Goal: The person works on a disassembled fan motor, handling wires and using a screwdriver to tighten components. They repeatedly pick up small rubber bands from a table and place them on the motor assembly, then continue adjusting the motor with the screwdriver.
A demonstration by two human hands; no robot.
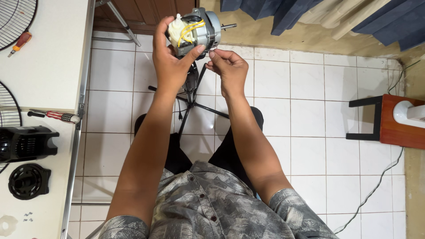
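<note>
My left hand (170, 57) grips a grey fan motor (197, 31) with a white cap, yellow wires and a metal shaft that points right. The motor sits on top of a black fan stand (191, 88) whose legs spread over the white tiled floor. My right hand (228, 68) is pinched at the motor's lower right edge, fingertips touching the housing; whether a small part sits between them is hidden.
A white table (48, 53) on the left holds wire fan guards (15, 17), an orange-handled screwdriver (20, 42), a red-and-black tool (55, 116), black plastic fan housing parts (26, 144) and small screws (28, 216). A wooden stool (394, 121) stands at right, a cable (376, 186) on the floor.
</note>
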